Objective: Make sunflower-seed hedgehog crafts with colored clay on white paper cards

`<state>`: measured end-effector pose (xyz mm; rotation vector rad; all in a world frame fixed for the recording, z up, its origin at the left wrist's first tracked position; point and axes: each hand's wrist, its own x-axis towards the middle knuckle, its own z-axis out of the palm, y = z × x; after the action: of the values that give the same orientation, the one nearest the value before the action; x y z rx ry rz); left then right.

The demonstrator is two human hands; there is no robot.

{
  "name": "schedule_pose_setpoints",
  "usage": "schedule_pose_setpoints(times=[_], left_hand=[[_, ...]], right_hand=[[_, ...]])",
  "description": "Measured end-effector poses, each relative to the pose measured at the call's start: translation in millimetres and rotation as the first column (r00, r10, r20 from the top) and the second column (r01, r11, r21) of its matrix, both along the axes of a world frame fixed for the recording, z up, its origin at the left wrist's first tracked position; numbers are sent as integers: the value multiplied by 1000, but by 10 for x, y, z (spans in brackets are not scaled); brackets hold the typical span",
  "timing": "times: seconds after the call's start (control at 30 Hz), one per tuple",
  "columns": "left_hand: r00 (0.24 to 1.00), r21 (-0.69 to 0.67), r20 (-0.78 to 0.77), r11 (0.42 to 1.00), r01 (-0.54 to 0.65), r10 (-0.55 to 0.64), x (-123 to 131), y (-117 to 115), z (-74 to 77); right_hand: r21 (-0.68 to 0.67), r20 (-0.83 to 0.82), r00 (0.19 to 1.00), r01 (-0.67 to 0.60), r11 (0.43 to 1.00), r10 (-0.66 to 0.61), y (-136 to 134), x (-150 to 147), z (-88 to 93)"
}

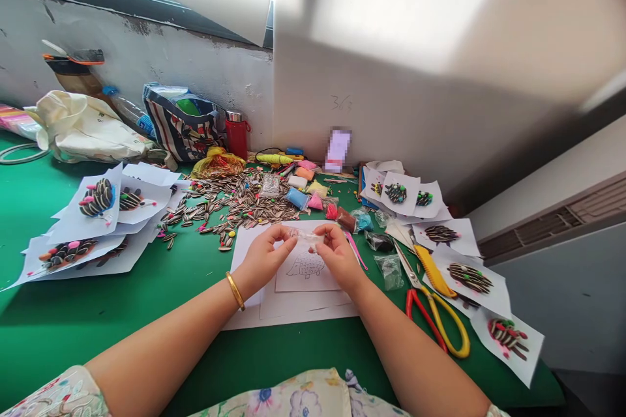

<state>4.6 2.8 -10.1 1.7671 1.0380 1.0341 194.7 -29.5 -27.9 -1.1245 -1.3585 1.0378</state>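
Handwriting [341, 102] above the right hand [340, 257] reads roughly "3/3".

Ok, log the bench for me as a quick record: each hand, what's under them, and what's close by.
left hand: pinching a small clear plastic packet; gold bangle on wrist
right hand: pinching the same packet
under hands: paper with a hedgehog outline
nearby: loose sunflower seeds; red-and-yellow-handled scissors; seed hedgehog picture
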Motion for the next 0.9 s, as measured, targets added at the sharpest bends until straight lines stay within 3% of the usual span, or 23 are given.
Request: schedule_pose_setpoints(times=[0.23, 0.43, 0.63, 0.8, 0.9], left_hand=[[992, -84, 122, 996, 18, -7, 0, 11, -28], [996, -43, 79, 998, 40, -36, 4, -14, -30], [998, 2, -31, 999, 46, -46, 8, -30, 22], [996, -53, 67, 997, 63, -59, 3, 5, 27], [995, -104, 92, 994, 39, -29, 3, 21, 13]], right_hand=[[156, 333, 933, 85, 984, -134, 1, -8, 8], [213, 392, 904, 91, 973, -171, 7, 29, 23], [112, 311, 942, 98, 989, -128, 9, 41, 4], [-21, 89, 996, 7, 1000, -5, 16, 38, 21], [-56, -11, 1000, -6, 998, 5, 29, 37, 37]])
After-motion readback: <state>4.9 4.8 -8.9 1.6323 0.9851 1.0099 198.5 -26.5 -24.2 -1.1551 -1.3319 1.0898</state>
